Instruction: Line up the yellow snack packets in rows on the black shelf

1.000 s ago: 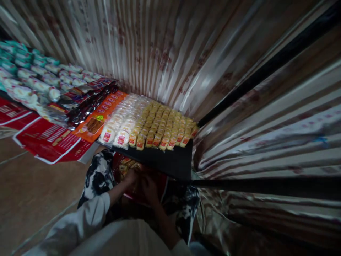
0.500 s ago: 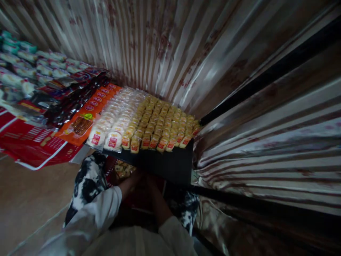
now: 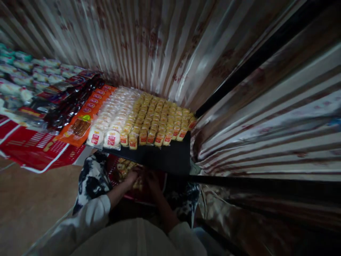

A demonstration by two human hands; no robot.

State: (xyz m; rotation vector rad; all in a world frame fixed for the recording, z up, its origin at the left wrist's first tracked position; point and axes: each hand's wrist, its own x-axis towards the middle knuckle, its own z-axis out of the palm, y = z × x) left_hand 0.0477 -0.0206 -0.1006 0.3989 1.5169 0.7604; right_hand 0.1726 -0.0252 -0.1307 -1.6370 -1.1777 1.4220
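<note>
My left hand (image 3: pixel 133 175) reaches into a red bag (image 3: pixel 112 167) at my lap, just below the front edge of a black board. Small wrapped snacks (image 3: pixel 122 170) with yellowish contents lie in the bag, right beside that hand. Close by on the right, my right hand (image 3: pixel 150 180) is also down in the bag, in deep shade. The fingers of both hands are too dark and partly covered to show a grip. Above them, rows of small yellow-wrapped pastries (image 3: pixel 151 119) stand on the black board (image 3: pixel 167 153).
White round packaged cakes (image 3: pixel 113 137) line up left of the yellow ones. An orange snack packet (image 3: pixel 76 128), dark glossy packets (image 3: pixel 70 106) and white-wrapped items (image 3: pixel 22 78) continue leftward. A red carrier bag (image 3: pixel 50 149) is below. Striped curtain (image 3: pixel 149 42) and black poles (image 3: pixel 255 67) enclose the back and right.
Both hands have shifted slightly, and the left now shows more clearly at the snacks. More of the red bag's inside is visible. The view has moved a little; the pastry rows look unchanged.
</note>
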